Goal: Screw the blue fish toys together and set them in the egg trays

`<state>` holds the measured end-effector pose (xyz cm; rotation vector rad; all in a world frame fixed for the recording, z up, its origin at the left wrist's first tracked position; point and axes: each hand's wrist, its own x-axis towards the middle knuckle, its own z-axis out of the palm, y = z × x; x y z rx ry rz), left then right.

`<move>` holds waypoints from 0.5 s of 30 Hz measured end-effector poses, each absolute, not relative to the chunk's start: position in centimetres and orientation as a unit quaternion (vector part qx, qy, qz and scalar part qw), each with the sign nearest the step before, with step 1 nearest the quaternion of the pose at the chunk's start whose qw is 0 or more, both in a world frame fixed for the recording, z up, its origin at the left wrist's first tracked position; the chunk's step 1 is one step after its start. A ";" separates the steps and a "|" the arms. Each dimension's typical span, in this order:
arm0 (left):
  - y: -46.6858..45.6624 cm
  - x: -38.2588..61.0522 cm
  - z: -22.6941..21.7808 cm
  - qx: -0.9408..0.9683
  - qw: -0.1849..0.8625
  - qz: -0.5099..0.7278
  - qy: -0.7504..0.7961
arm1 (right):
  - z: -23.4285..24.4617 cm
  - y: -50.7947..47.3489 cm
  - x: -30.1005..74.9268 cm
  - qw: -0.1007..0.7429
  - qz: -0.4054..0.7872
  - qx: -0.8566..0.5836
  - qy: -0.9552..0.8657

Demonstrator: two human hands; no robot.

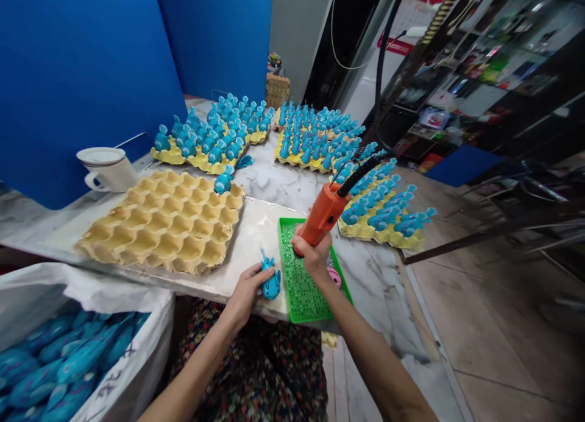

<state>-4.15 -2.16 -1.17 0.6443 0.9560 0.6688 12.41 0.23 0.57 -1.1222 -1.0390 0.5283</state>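
Note:
My left hand (249, 288) is closed on a small blue plastic toy figure (271, 281), held low over the near edge of the marble table. In my right hand (314, 251) is an orange electric screwdriver (322, 212), its cable running up from the top. The tool's tip points down over a green perforated tray (292, 312) holding many small metal pieces, which look like screws. A pink ring-shaped item (335, 277) lies in that tray, partly behind my right wrist. One blue toy (223, 179) sits in the far corner of a yellow egg-carton tray (159, 224).
More egg-carton trays full of blue toys (201, 136) stand at the back and along the right (384, 203). A white lidded mug (109, 169) is at the left. Below it, a white sack (155, 324) holds many blue toy parts (68, 361). Blue panels (82, 75) rise behind.

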 end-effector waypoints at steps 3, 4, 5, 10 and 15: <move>-2.1 -4.2 -1.2 0.297 0.788 0.306 0.443 | 0.5 0.1 12.5 0.687 0.238 -0.498 -0.473; -2.0 -4.2 -1.2 0.297 0.789 0.306 0.442 | 0.5 0.1 12.4 0.686 0.237 -0.498 -0.475; -2.0 -4.2 -1.2 0.296 0.790 0.306 0.441 | 0.5 0.1 12.4 0.686 0.236 -0.497 -0.476; -1.9 -4.2 -0.9 0.303 0.794 0.302 0.432 | 0.5 0.0 12.1 0.692 0.227 -0.487 -0.483; -2.0 -3.9 -0.7 0.341 0.799 0.275 0.411 | 1.3 -0.2 11.9 0.696 0.214 -0.488 -0.481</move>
